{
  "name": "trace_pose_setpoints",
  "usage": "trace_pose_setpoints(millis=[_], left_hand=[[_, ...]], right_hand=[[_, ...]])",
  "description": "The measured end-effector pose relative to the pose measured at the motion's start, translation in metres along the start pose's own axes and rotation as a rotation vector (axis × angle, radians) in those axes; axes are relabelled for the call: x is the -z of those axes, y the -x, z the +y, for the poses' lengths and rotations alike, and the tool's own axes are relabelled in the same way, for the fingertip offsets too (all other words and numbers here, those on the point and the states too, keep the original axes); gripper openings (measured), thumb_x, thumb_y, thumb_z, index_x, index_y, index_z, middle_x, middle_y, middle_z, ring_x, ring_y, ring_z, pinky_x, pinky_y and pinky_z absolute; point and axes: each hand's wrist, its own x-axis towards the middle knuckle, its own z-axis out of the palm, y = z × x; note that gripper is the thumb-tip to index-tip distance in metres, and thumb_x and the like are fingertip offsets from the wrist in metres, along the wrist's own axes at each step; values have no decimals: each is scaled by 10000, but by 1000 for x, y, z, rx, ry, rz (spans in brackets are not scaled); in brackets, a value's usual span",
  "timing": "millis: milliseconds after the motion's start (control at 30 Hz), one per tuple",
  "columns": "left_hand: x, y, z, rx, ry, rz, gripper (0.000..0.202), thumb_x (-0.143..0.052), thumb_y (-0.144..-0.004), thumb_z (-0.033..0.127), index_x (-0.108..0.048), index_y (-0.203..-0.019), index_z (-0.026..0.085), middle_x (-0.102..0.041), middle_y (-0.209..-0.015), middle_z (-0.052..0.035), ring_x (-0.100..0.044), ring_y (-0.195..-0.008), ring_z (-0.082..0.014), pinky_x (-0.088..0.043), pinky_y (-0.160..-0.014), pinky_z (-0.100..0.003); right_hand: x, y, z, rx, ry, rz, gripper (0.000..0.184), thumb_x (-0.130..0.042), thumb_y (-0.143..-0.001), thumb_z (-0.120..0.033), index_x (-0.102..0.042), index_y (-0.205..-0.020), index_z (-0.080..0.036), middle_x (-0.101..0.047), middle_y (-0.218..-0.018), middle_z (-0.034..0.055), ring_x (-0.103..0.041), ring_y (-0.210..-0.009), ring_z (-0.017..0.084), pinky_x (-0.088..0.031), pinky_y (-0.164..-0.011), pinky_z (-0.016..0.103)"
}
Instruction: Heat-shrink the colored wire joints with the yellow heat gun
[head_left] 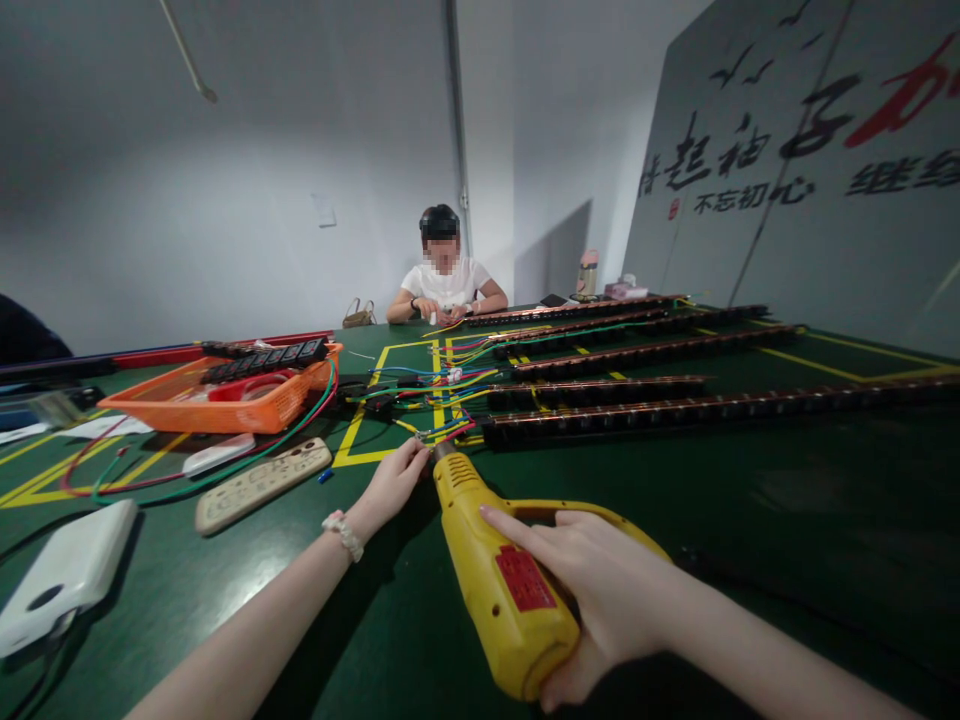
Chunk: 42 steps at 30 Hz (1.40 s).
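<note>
My right hand [592, 590] is wrapped round the grip of a yellow heat gun [495, 570], whose metal nozzle points away from me at a bundle of coloured wires [442, 432]. My left hand [394, 485] reaches to that same spot and pinches the wires right in front of the nozzle. The wires run from the end of a long dark power strip [675, 412] lying on the green table [787, 500].
Several more long strips [645, 352] lie in rows to the right. An orange basket [225, 400] with black parts, a beige strip cover [262, 483] and a white box [64, 575] sit on the left. A person [448, 285] sits at the far side.
</note>
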Motion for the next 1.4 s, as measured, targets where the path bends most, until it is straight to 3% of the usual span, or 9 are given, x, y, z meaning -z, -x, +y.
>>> trace_pose_setpoints(millis=[533,933,1233,1400], left_hand=[[0,-1,-2,31,30,-38,280,-403,-857,459,-511,-840,201,-578,-672,10,-523,-612,-145,-386,-580,-252],[0,-1,0,7,-29,-34,246,-384,-878,402,-505,-810,198,-568,-683,4,-523,-642,-148,-385,-611,-262],[1,1,6,1,-22,-17,310,-339,-897,421,-481,-734,200,-529,-658,13,-503,-629,-145,-360,-602,-268],[1,0,5,0,-4,-18,303,-362,-881,415,-463,-694,199,-506,-643,18,-476,-620,-139,-354,-591,-264]], right_hand=[[4,14,24,-135,24,19,1232,-730,-530,-611,-92,-1500,-198,-609,-1178,136,-594,-911,335,-406,-833,446],[5,14,18,-206,56,-3,1244,-738,-522,-618,-64,-1498,-241,-607,-1168,135,-576,-877,338,-434,-776,439],[-5,6,4,-45,8,23,1221,-719,-533,-631,-123,-1497,-177,-609,-1182,152,-594,-905,341,-401,-847,440],[-7,2,2,12,-14,20,1240,-736,-503,-618,-126,-1495,-195,-642,-1105,130,-609,-811,309,-414,-774,399]])
